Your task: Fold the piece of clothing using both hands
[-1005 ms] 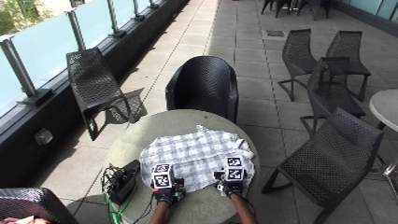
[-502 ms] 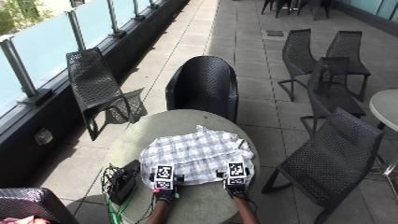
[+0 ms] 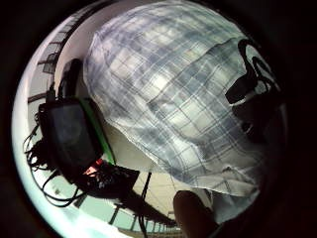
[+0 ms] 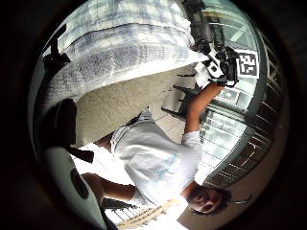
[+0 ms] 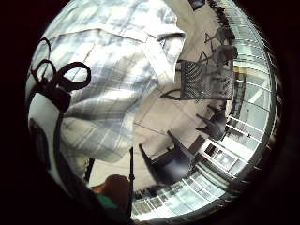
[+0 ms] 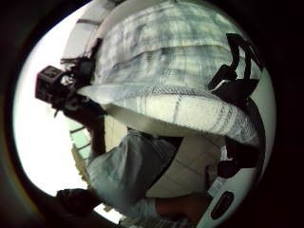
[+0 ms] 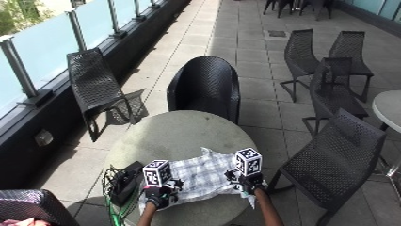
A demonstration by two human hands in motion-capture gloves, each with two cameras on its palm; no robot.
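- Since half a second ago, both hands have drawn toward the near edge of the round table, and the checked shirt now covers less of the tabletop; we read this as a fold or a pull-back toward the body.
- Shirt lies bunched at the near side of the table, between the two hands, its far part flat on the surface.
- Left hand sits at the shirt's near-left corner; the palm views show cloth lifted right up against the palm, so we judge its fingers pinch the hem.
- Right hand likewise at the near-right corner, fingers curled onto cloth.
- Holding both corners level keeps the edge straight, so the fold lands square.
- Black device with cables rests just left of the shirt; it lies apart from the cloth.
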